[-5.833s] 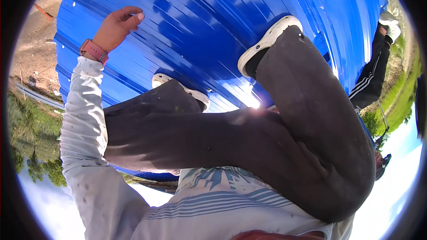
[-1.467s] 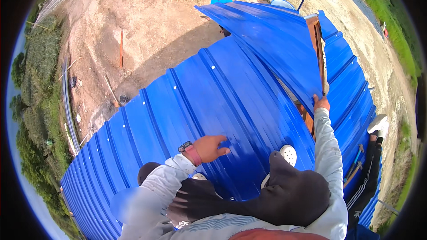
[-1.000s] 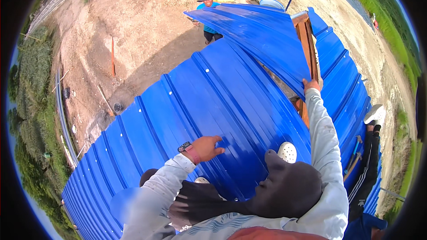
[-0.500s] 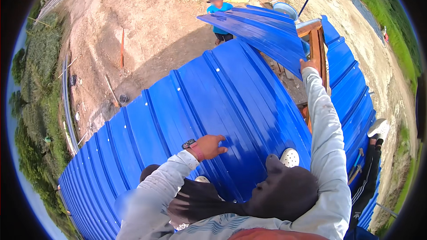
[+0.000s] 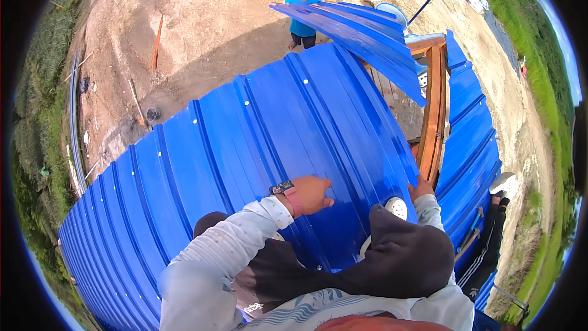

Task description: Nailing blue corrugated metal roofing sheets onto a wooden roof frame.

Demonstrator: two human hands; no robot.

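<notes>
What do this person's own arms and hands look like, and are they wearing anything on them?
Long, creased, pale grey-white sleeves cover both arms, the left sleeve speckled with small dark spots near the cuff. The left hand and right hand are gloveless. A dark-cased watch with a pink strap circles the left wrist.

Left hand (image 5: 311, 195) loosely curled, left forearm (image 5: 236, 239) angled inward, right hand (image 5: 421, 189) forward

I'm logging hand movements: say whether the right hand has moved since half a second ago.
Yes: judged against the wooden beam, the right hand has moved down the picture, from beside its middle to its near end, toward the person.
</notes>
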